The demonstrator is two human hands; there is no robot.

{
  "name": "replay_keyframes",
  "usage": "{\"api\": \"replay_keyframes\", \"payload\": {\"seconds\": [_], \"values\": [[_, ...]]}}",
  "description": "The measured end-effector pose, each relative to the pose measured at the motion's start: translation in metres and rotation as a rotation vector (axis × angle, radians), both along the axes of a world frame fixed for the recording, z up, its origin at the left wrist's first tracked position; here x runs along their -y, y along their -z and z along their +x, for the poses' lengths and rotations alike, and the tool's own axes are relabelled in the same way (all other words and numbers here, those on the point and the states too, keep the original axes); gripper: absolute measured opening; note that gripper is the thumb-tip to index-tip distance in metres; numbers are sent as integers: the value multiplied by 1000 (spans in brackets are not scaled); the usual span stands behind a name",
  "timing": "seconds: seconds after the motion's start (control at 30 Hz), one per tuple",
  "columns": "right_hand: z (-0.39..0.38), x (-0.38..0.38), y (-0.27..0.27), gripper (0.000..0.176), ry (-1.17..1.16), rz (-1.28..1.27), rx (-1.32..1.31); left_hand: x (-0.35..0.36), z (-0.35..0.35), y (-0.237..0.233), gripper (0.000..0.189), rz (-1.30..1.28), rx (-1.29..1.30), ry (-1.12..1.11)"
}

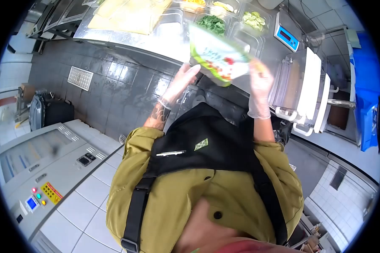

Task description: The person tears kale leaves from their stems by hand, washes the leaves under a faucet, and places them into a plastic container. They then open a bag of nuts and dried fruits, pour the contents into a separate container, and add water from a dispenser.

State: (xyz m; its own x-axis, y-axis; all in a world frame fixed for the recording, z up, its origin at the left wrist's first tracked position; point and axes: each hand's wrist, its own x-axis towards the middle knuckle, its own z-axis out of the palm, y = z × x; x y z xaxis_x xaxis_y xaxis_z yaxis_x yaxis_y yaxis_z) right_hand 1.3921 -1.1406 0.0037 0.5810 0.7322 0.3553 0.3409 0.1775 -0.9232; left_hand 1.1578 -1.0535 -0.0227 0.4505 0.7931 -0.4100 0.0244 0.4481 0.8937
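Observation:
A printed plastic bag [217,59] with green edges and red pictures is tilted in front of me, over the counter's front edge and partly blurred. My right hand [261,82], in a clear glove, is closed on its right side. My left hand [185,79], also gloved, is at the bag's lower left corner, its thumb over the edge and its fingers curled. Behind the bag stand clear tubs, one with leafy greens [212,25] and another with sliced green pieces [254,20]. What is inside the bag I cannot make out.
Beige sheets [124,14] lie on the steel counter [114,37] at the left. A blue-fronted scale [286,38] stands right of the tubs, with white boards [305,88] in a rack nearby. A control-panel machine [50,168] is at lower left; a floor drain [80,78] lies beyond.

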Motion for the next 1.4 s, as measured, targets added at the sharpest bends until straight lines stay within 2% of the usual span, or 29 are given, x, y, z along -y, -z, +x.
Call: {"api": "replay_keyframes", "payload": {"seconds": [0.07, 0.1, 0.13, 0.17, 0.27, 0.37, 0.4, 0.5, 0.53, 0.63, 0.73, 0.8, 0.83, 0.9, 0.97, 1.0, 1.1, 1.13, 1.23, 1.33, 1.4], "values": [[3, -3, 27, 16, -252, -205, 184, -11, 10, 25, 56, -5, -25, 0], [1, -4, 21, 16, -346, -309, 140, -21, 15, 30, 53, -5, -41, 0], [2, -7, 12, 16, -383, -410, 129, -24, 20, 24, 43, 23, -67, -26], [3, -9, 1, 16, -419, -521, 105, -25, 21, 17, 41, 21, -79, -13], [16, -30, -33, 19, -452, -619, 324, -42, 31, -25, 35, -10, -73, 57], [20, -55, -44, 23, -464, -732, 494, -68, 37, -29, 39, -161, -15, 247], [20, -64, -42, 20, -532, -695, 613, -75, 41, -32, 44, -180, -12, 291], [14, -75, -59, 17, -520, -661, 651, -90, 46, -21, 48, -168, 104, 351], [10, -78, -73, 13, -474, -545, 661, -95, 47, -30, 47, -179, 152, 342], [5, -85, -78, 15, -377, -477, 713, -109, 44, -48, 44, -211, 233, 343], [-1, -101, -73, 20, -580, -923, 760, -127, 42, -46, 43, -240, 159, 454], [-16, -104, -71, 19, -480, -594, 657, -137, 44, -40, 41, -262, 98, 562], [-24, -105, -71, 19, -433, -435, 603, -135, 43, -41, 40, -280, 97, 522], [-28, -109, -73, 22, -445, -470, 553, -134, 41, -48, 39, -311, 89, 448], [-26, -109, -64, 23, -416, -424, 429, -140, 41, -54, 32, -332, 119, 528], [-25, -110, -60, 23, -378, -456, 316, -141, 40, -56, 28, -343, 135, 566], [-23, -106, -67, 24, -377, -600, 226, -142, 37, -42, 27, -294, 170, 634], [-22, -107, -70, 29, -391, -688, 250, -144, 36, -39, 27, -278, 179, 658], [-26, -110, -67, 24, -348, -691, 102, -149, 37, -39, 27, -214, 187, 721], [-20, -112, -51, 20, -344, -686, 99, -151, 37, -40, 29, -135, 150, 744], [-15, -113, -42, 18, -371, -717, 5, -151, 37, -32, 30, -102, 125, 750]]}}
